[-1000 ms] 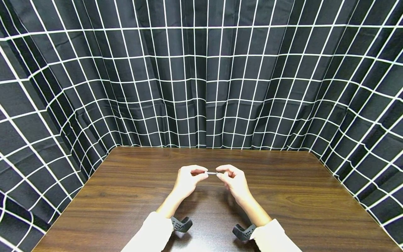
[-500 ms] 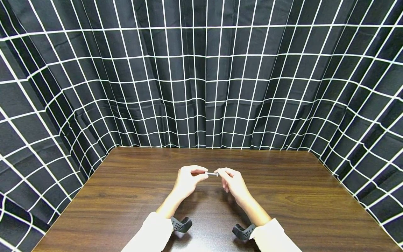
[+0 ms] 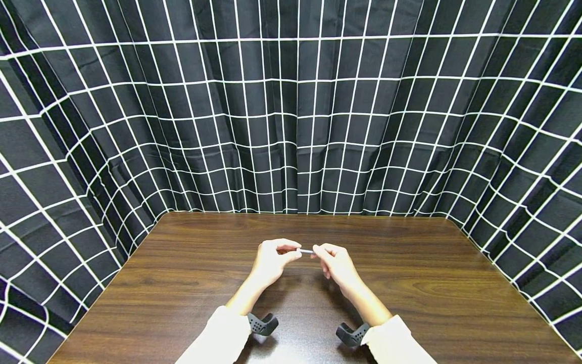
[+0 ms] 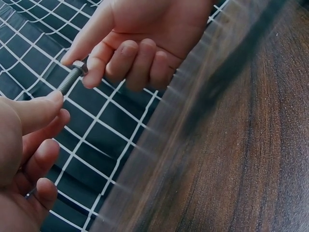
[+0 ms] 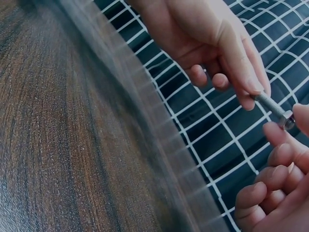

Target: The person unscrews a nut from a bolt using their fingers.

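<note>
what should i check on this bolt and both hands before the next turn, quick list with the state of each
1. Left hand pinches the shank of the bolt: ok.
2. Right hand is at the hex end, thumb and finger on either side: ok.
3. Right hand has a firm pinch on it: cannot tell.
4. Bolt is held up off the table: ok.
5. Hex end is a separate nut, not a fixed head: cannot tell.

The slim grey metal bolt point(image 4: 70, 81) has a ridged thread and a shinier hexagonal end point(image 4: 80, 66). The brown wood-grain tabletop point(image 3: 409, 263) shows glossy glare at its near edge; behind it, the black white-gridded cloth curtain point(image 3: 289, 98) looks matt.
</note>
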`<act>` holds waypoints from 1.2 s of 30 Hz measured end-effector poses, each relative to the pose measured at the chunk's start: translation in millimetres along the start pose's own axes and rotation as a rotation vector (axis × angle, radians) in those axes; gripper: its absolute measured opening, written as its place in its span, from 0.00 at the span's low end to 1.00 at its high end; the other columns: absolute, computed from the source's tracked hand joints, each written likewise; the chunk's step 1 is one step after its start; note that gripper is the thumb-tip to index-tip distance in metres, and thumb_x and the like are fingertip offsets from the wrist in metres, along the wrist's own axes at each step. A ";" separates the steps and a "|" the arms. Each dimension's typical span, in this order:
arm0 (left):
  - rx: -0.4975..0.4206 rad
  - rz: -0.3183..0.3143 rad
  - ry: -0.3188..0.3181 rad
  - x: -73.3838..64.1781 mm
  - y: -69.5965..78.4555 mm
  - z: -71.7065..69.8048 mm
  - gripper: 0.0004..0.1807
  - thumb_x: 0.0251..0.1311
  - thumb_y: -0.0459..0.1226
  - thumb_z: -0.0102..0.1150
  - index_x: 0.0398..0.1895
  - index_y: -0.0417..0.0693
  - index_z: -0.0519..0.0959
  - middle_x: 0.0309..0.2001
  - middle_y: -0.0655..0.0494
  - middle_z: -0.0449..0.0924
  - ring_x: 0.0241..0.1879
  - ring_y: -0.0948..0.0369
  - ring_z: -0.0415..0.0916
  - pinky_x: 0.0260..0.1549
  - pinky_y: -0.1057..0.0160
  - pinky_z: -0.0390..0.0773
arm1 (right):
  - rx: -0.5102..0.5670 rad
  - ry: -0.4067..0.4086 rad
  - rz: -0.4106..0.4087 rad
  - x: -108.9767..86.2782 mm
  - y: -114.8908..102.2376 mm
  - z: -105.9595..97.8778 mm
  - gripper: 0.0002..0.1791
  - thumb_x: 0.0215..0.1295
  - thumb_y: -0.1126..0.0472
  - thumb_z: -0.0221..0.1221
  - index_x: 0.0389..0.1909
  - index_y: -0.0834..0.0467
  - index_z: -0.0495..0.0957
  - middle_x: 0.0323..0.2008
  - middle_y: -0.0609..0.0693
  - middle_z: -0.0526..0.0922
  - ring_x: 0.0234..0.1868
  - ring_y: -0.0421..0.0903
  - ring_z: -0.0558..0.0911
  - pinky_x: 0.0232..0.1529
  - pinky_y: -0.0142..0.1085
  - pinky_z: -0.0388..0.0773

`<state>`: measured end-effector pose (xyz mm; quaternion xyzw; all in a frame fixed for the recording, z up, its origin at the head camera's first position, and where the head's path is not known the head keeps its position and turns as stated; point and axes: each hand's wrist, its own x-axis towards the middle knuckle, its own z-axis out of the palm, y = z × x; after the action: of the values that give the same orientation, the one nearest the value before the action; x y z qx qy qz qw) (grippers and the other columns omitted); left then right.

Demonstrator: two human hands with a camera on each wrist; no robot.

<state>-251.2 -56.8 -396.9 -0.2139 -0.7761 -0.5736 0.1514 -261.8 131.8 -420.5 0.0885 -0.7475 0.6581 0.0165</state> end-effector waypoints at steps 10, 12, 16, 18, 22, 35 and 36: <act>0.001 -0.013 0.014 0.5 0.8 0.0 0.08 0.52 0.25 0.68 0.37 0.34 0.84 0.34 0.44 0.86 0.33 0.50 0.83 0.31 0.69 0.76 | 0.067 -0.011 -0.064 -6.2 -10.8 0.4 0.10 0.66 0.67 0.58 0.38 0.73 0.77 0.12 0.47 0.66 0.14 0.39 0.65 0.17 0.30 0.64; 0.004 -0.014 0.018 0.8 1.0 0.0 0.08 0.51 0.25 0.68 0.37 0.35 0.84 0.33 0.44 0.86 0.33 0.51 0.83 0.31 0.68 0.76 | 0.079 -0.006 -0.084 -2.0 -1.2 -0.3 0.11 0.65 0.66 0.60 0.41 0.72 0.78 0.12 0.46 0.67 0.14 0.39 0.65 0.17 0.30 0.63; 0.005 -0.019 0.026 5.1 -19.5 4.3 0.08 0.51 0.26 0.69 0.36 0.38 0.85 0.32 0.48 0.86 0.33 0.54 0.83 0.32 0.67 0.77 | 0.099 0.008 -0.107 1.4 6.8 0.4 0.12 0.63 0.66 0.62 0.43 0.71 0.78 0.13 0.43 0.68 0.14 0.38 0.64 0.17 0.29 0.61; 0.010 -0.017 0.029 7.4 -31.9 6.6 0.09 0.51 0.28 0.70 0.36 0.40 0.85 0.32 0.51 0.86 0.33 0.56 0.83 0.32 0.66 0.77 | 0.112 0.009 -0.118 1.3 7.4 0.6 0.13 0.62 0.68 0.63 0.44 0.72 0.78 0.13 0.43 0.68 0.13 0.37 0.64 0.17 0.29 0.61; 0.016 -0.024 0.031 8.5 -40.0 7.9 0.09 0.51 0.29 0.70 0.36 0.42 0.86 0.32 0.54 0.86 0.32 0.58 0.83 0.31 0.66 0.76 | 0.124 0.012 -0.122 1.0 6.7 0.9 0.13 0.61 0.70 0.63 0.45 0.73 0.77 0.13 0.43 0.66 0.13 0.37 0.63 0.17 0.30 0.60; 0.014 0.007 0.025 0.4 -0.3 0.0 0.08 0.52 0.26 0.67 0.36 0.36 0.84 0.32 0.45 0.86 0.33 0.53 0.83 0.33 0.62 0.78 | 0.105 -0.005 -0.139 1.1 4.4 -0.2 0.15 0.57 0.74 0.63 0.46 0.74 0.76 0.13 0.43 0.66 0.13 0.37 0.63 0.18 0.31 0.61; 0.012 0.006 0.024 0.1 0.1 -0.2 0.08 0.52 0.25 0.67 0.36 0.36 0.84 0.32 0.45 0.86 0.33 0.52 0.83 0.33 0.62 0.78 | 0.104 -0.006 -0.143 1.0 4.4 -0.2 0.15 0.57 0.74 0.63 0.46 0.74 0.76 0.13 0.43 0.66 0.13 0.37 0.63 0.18 0.31 0.61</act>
<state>-251.3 -56.9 -396.6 -0.2084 -0.7771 -0.5709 0.1637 -263.5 132.5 -424.7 0.1442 -0.7042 0.6929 0.0568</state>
